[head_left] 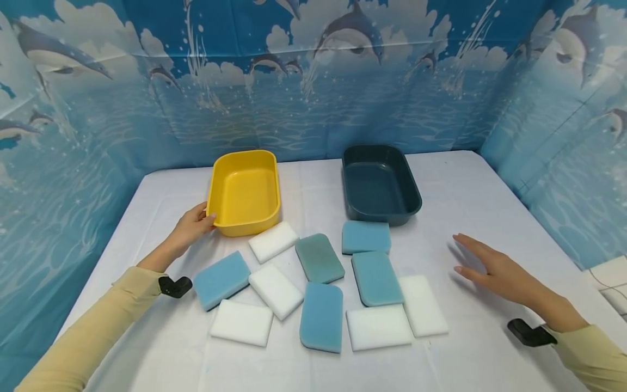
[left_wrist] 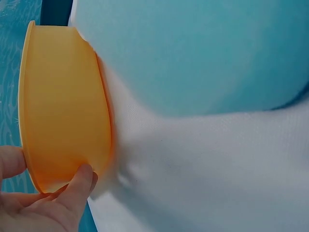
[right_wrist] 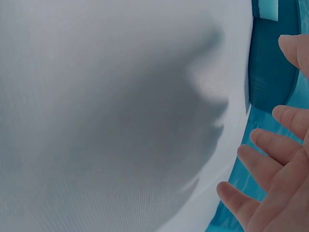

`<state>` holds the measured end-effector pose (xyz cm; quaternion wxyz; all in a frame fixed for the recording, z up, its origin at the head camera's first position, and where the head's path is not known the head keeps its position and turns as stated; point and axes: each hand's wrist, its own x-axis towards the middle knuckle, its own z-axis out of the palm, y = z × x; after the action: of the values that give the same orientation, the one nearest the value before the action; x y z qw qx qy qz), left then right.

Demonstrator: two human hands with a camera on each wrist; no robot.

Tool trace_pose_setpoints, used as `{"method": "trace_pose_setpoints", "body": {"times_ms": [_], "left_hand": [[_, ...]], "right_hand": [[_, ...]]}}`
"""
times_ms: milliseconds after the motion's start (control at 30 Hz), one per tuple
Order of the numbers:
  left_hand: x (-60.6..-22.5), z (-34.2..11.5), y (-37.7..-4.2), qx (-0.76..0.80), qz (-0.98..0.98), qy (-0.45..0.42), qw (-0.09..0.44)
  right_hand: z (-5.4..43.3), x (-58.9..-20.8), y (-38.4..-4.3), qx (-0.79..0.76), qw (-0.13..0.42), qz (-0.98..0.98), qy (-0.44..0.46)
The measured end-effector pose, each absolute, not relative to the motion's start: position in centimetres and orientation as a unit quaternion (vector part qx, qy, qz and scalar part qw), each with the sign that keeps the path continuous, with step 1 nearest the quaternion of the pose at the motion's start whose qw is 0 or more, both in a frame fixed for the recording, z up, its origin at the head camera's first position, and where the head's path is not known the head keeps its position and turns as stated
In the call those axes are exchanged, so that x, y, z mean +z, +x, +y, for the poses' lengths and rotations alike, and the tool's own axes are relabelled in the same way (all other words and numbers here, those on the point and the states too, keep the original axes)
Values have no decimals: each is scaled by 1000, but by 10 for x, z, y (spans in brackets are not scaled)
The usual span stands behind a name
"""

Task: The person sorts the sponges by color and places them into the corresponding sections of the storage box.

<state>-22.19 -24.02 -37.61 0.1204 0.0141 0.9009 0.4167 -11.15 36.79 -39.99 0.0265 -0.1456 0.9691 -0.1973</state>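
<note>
At the near left corner of a yellow plastic bin (head_left: 247,222), my left hand (head_left: 192,227) holds the rim. In the left wrist view the thumb (left_wrist: 11,162) lies at the bin's rim and the other fingers touch its outer wall. My right hand (head_left: 499,272) hovers over the right side of the table, fingers extended and holding nothing. Nearest to it are a white sponge (head_left: 423,306) and a dark teal bin (head_left: 383,209). Several blue-green sponges (head_left: 376,279) and white sponges (head_left: 276,290) lie spread between the hands.
A white cloth (head_left: 470,190) covers the table. Both bins stand at the back, their insides bare. A curtain printed with dolphins (head_left: 303,120) hangs behind and along both sides. One blue sponge (head_left: 366,237) lies against the teal bin's near side.
</note>
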Motion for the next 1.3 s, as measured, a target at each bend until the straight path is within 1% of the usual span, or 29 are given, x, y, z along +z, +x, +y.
{"method": "trace_pose_setpoints", "body": {"times_ms": [200,300,433,567,967,1100,1300], "left_hand": [[-380,-241,-220,414,902,10,122],[-381,-242,-219,413,902,7,122],[-379,-241,-218,416,901,9,125],[-378,-240,-218,414,902,14,123],[-375,-240,-224,410,904,11,120],[-376,-241,-225,413,903,12,120],[-376,-241,-226,414,901,11,126]], "right_hand": [[360,-397,-110,-191,25,968,-160],[352,-393,-110,-186,10,965,-184],[340,-389,-110,-174,-24,958,-225],[330,-385,-109,-166,-38,952,-255],[314,-382,-110,-179,-28,940,-288],[309,-385,-111,-179,-12,938,-296],[301,-386,-106,-170,22,943,-284]]}}
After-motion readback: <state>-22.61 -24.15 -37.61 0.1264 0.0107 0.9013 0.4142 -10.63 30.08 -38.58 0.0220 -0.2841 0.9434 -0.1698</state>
